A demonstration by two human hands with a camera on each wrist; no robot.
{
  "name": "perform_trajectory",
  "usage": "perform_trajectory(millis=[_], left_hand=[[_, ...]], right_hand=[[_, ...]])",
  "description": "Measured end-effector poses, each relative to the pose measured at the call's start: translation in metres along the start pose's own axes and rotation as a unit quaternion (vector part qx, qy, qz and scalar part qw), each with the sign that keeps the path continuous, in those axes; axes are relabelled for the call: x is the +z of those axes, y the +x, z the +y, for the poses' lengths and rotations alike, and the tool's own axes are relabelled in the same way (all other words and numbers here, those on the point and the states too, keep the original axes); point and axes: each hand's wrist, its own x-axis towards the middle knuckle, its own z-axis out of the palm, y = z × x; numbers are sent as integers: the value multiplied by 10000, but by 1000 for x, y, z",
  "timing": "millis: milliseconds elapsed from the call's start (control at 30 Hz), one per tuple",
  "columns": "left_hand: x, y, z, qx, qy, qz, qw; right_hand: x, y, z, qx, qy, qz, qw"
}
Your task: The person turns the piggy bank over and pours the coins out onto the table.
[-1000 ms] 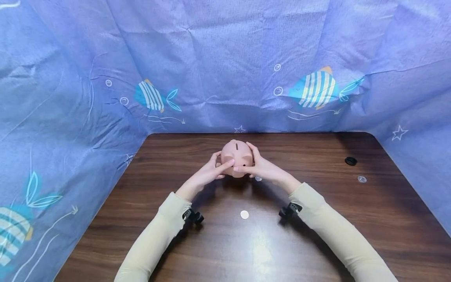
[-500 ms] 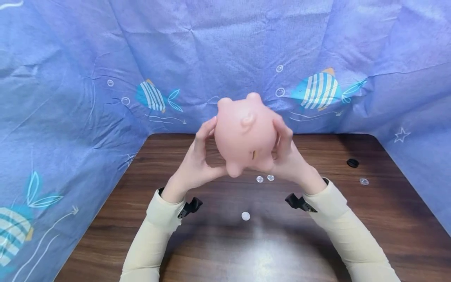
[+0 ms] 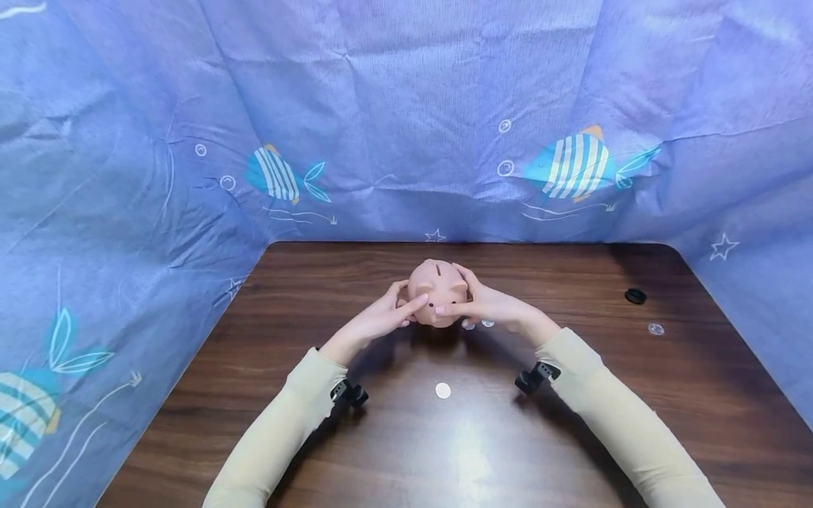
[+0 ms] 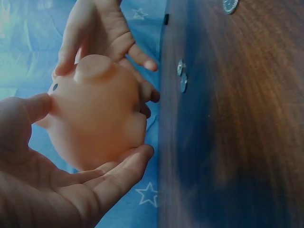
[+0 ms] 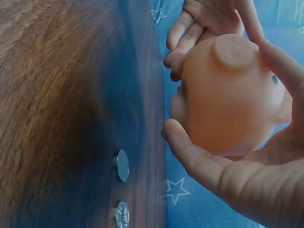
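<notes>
Since half a second ago, the pig has dropped from close before my eyes to a lower, more distant position, and has turned: its tail then faced me; now its face does, slot uppermost. My left hand and right hand have travelled with it, grasping it from either side, thumbs on its face and other fingers curled round its sides. The wrist views show it held above the table, apart from the wood. The near coin, the side coin and the black disc lie where they lay.

Partly hidden: the two far coins, which my right hand and the pig overlap in the head view. The pig's tail is out of sight. Cut off: one coin at the left wrist view's top edge. Hard to make out: the coins' markings.
</notes>
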Motion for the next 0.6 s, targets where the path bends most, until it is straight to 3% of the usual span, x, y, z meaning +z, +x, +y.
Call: perform_trajectory(millis=[133, 200, 233, 267, 300, 333, 400, 433, 467, 500, 533, 567, 600], left_hand=[[-3, -3, 8, 270, 142, 58, 9995], [-5, -9, 17, 870, 348, 187, 9954], [-7, -14, 23, 1331, 497, 304, 9894], [-10, -21, 31, 1856, 658, 477, 9793], [-13, -29, 38, 2484, 814, 645, 9631], [-15, -36, 46, 3119, 938, 805, 9420], [-19, -51, 61, 4351, 1089, 942, 8888], [-21, -57, 66, 4844, 1182, 977, 8613], [-22, -62, 70, 5221, 1218, 947, 8388], [-22, -65, 73, 5481, 1241, 887, 8224], [-22, -66, 74, 5554, 1272, 871, 8172], [-22, -65, 74, 5488, 1280, 862, 8216], [-20, -62, 73, 5232, 1222, 873, 8389]], right_hand=[[3, -6, -8, -276, -241, 315, 9988], [6, -15, -18, -929, -490, 721, 9919], [8, -20, -25, -1476, -596, 984, 9823], [10, -26, -33, -2179, -773, 1275, 9645], [11, -32, -42, -2976, -974, 1568, 9367], [13, -38, -50, -3826, -1163, 1823, 8982], [17, -47, -64, -5408, -1463, 2202, 7985], [19, -50, -69, -6010, -1572, 2338, 7480], [21, -52, -73, -6441, -1670, 2427, 7059], [22, -53, -74, -6679, -1756, 2515, 6782], [24, -53, -74, -6731, -1780, 2542, 6713], [25, -53, -72, -6615, -1727, 2496, 6858], [25, -52, -69, -6273, -1593, 2409, 7232]])
